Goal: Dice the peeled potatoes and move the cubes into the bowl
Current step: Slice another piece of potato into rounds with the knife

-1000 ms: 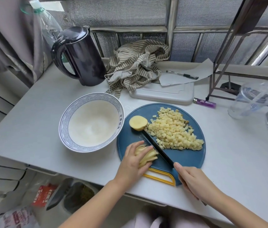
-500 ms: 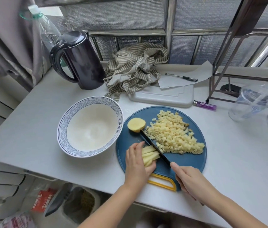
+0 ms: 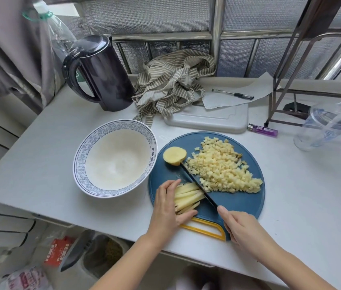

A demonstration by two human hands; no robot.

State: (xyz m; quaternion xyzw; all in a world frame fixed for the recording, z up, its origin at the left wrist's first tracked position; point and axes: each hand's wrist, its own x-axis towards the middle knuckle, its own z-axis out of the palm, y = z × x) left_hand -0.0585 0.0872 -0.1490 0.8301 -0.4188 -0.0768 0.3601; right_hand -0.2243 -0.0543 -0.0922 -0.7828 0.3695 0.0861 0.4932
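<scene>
**Desk:** Where is the potato lying?

**Photographer:** Near the counter's [image 3: 301,206] front edge, on a round blue cutting board [image 3: 238,208]. The left hand [image 3: 166,206] is cupping a bundle of pale, slick potato strips [image 3: 188,195], with its fingers curled over them

**Desk:** And the knife?

**Photographer:** The right hand [image 3: 242,229] is gripping the knife [image 3: 198,185]. The strips' long axis is running from the left hand toward the dark blade, which is crossing their free ends, so a crosswise cut looks next. Small matte cubes [image 3: 224,170] are heaping beyond the blade. The glazed white bowl [image 3: 81,164], toward the left edge, is holding none yet
</scene>
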